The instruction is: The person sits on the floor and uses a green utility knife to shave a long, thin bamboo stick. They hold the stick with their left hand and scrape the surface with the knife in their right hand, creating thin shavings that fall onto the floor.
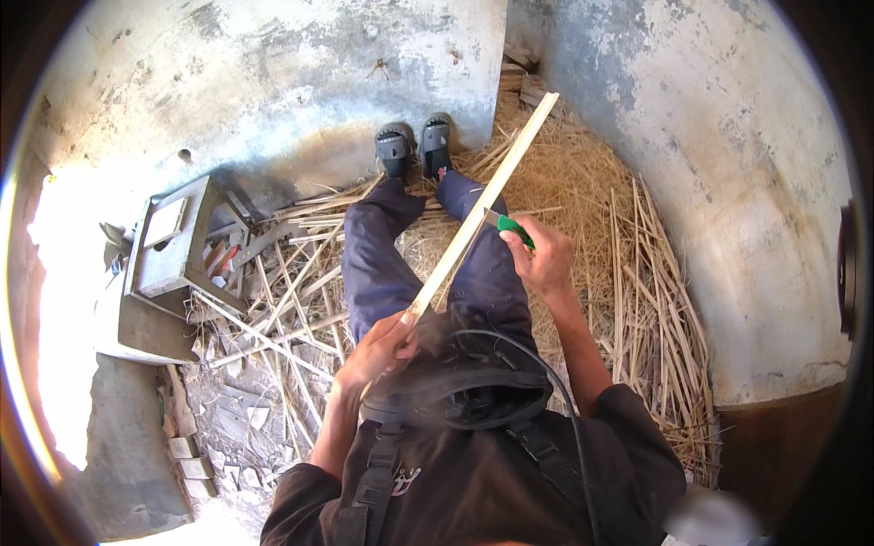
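A long pale strip of split wood or bamboo [492, 196] slants across my lap, its far end pointing up and to the right. My left hand [387, 344] is closed around its near end, close to my waist. In my right hand [544, 257] is a knife with a green handle [516, 231]. Its short blade meets the strip's right edge a little beyond the middle. The fingers of that hand are wrapped round the handle. A black waist bag [460, 391] rests on my lap below the strip.
Many loose strips [651, 300] lie heaped at the right, beside fine shavings [564, 173]. More strips [291, 291] cross the floor at the left. A wooden stand [173, 246] holding small things is against the left wall. My sandalled feet [396, 150] are against the far wall [273, 82].
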A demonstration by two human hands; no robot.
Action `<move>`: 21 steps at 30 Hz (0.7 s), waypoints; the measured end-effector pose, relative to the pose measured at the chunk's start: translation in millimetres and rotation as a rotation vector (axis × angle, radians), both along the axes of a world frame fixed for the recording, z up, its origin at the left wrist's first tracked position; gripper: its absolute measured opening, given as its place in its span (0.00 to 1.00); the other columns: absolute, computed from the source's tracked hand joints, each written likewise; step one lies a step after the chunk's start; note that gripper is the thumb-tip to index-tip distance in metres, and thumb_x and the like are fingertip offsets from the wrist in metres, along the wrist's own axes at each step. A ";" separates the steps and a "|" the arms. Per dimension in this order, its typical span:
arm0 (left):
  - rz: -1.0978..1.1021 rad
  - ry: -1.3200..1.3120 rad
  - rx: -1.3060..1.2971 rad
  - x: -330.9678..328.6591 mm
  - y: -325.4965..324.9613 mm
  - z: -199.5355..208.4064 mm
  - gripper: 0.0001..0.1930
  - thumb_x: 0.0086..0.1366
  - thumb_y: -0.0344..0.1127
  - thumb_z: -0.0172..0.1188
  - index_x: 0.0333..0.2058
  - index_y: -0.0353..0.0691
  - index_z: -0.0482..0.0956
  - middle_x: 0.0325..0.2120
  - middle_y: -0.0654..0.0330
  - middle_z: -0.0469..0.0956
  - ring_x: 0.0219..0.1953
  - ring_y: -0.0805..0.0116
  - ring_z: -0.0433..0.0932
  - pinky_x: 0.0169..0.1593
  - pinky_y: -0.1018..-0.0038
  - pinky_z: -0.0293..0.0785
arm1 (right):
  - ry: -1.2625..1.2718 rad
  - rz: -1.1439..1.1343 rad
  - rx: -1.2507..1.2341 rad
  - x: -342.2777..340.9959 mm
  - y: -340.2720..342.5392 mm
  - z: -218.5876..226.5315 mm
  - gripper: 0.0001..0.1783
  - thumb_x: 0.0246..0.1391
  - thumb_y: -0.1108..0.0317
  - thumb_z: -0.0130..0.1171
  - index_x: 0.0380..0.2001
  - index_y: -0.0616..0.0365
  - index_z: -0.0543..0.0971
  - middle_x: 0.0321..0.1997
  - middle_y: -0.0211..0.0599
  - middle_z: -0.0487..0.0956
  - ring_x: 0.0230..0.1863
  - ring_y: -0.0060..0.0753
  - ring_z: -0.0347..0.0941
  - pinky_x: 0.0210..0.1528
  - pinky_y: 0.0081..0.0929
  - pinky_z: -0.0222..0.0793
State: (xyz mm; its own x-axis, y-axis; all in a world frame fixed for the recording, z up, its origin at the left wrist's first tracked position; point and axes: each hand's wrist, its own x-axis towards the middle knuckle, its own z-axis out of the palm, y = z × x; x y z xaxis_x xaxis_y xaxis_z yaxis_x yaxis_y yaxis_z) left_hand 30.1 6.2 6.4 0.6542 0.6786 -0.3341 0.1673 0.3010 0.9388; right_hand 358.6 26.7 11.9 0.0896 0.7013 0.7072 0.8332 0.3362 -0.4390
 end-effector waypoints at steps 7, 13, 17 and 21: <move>-0.058 -0.041 0.073 4.6 12.3 -0.7 0.24 0.85 0.56 0.39 0.41 0.41 0.71 0.26 0.63 0.72 0.24 0.75 0.72 0.29 0.77 0.72 | 0.076 0.048 0.023 -1.6 -1.0 2.4 0.17 0.66 0.53 0.66 0.41 0.58 0.85 0.32 0.41 0.86 0.27 0.43 0.84 0.28 0.34 0.76; -0.094 0.085 0.265 14.3 27.6 4.8 0.18 0.85 0.49 0.47 0.44 0.38 0.71 0.28 0.64 0.75 0.26 0.76 0.77 0.33 0.75 0.76 | 0.117 0.078 0.008 -7.5 -3.4 11.3 0.17 0.66 0.54 0.66 0.42 0.59 0.85 0.32 0.41 0.87 0.28 0.42 0.85 0.29 0.34 0.77; -0.098 0.037 0.260 20.8 30.8 3.3 0.15 0.84 0.44 0.50 0.43 0.37 0.71 0.27 0.64 0.75 0.23 0.78 0.76 0.29 0.77 0.73 | 0.148 0.083 -0.039 -6.5 -3.8 13.7 0.17 0.66 0.54 0.65 0.43 0.59 0.85 0.33 0.40 0.87 0.29 0.41 0.86 0.30 0.32 0.79; -0.058 0.040 0.297 27.4 29.3 11.1 0.14 0.83 0.43 0.54 0.40 0.37 0.72 0.24 0.66 0.73 0.20 0.80 0.73 0.24 0.78 0.68 | 0.114 0.099 -0.033 -7.4 -8.4 16.3 0.17 0.65 0.54 0.67 0.42 0.58 0.86 0.33 0.40 0.87 0.30 0.40 0.86 0.31 0.32 0.80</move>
